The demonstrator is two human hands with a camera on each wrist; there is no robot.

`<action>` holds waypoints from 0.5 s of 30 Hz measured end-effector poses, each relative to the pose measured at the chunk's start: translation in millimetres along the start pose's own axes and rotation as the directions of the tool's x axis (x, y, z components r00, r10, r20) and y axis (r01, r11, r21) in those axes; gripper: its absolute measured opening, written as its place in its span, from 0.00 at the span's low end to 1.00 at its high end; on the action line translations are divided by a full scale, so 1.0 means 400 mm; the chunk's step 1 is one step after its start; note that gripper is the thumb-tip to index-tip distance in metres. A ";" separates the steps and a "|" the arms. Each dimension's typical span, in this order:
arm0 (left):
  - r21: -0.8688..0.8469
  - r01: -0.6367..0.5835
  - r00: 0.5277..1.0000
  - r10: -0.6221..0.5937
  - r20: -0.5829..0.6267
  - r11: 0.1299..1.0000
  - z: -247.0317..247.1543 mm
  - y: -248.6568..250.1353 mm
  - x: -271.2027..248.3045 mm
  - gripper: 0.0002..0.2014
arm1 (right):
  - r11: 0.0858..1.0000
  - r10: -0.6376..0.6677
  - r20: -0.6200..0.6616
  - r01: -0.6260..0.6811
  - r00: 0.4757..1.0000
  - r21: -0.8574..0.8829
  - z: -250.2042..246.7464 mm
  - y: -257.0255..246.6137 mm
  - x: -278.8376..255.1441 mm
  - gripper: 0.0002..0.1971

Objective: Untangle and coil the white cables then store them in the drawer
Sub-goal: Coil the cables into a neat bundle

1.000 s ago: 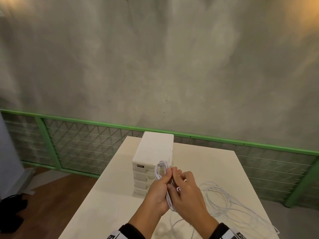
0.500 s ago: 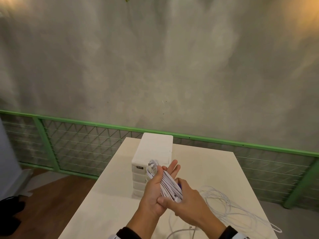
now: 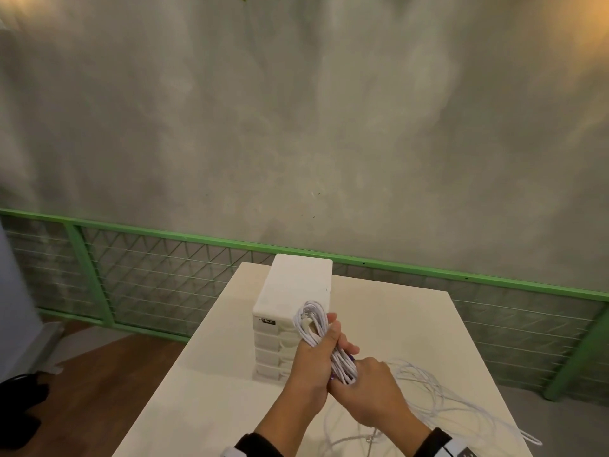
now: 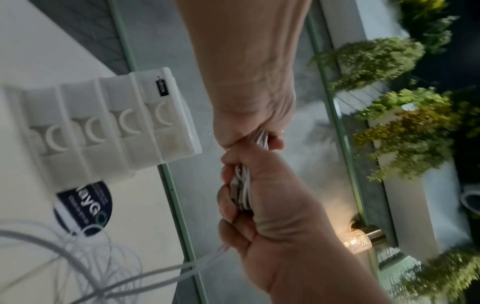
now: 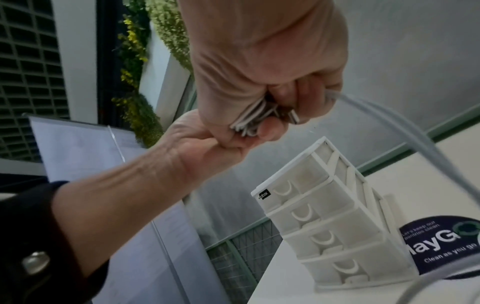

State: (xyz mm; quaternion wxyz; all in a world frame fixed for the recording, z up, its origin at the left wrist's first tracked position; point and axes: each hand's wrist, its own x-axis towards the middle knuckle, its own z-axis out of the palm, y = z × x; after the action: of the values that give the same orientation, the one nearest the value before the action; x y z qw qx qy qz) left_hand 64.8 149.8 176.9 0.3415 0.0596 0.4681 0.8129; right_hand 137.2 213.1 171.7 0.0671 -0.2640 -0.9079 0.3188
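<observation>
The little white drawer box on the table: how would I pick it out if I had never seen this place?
Find the pale table in front of the green railing. Near its far left part stands the drawer unit, a white plastic tower of four shut drawers with curved handles. Unlike the loose white cables sprawled beside it, it is boxy, upright and carries a small black label.

white cable coil (image 3: 316, 331), white drawer unit (image 3: 290, 291), cream table (image 3: 395, 324), green railing (image 3: 164, 234)

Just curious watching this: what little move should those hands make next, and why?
Probably wind another loop onto the coil. Both the left hand and right hand grip it, yet loose cable lies on the table, and the drawers look closed.
</observation>
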 end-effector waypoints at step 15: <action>-0.582 0.009 0.978 -0.129 -0.165 0.813 -0.060 0.094 0.063 0.19 | 0.947 -0.097 0.199 0.029 0.975 0.321 -0.047 0.077 0.013 0.06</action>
State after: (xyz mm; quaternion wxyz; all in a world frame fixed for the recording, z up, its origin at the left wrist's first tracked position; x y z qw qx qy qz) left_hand 16.8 135.4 188.0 0.3251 -0.1445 0.2322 0.9053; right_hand 151.7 246.3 167.3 0.0215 -0.1849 -0.8551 0.4840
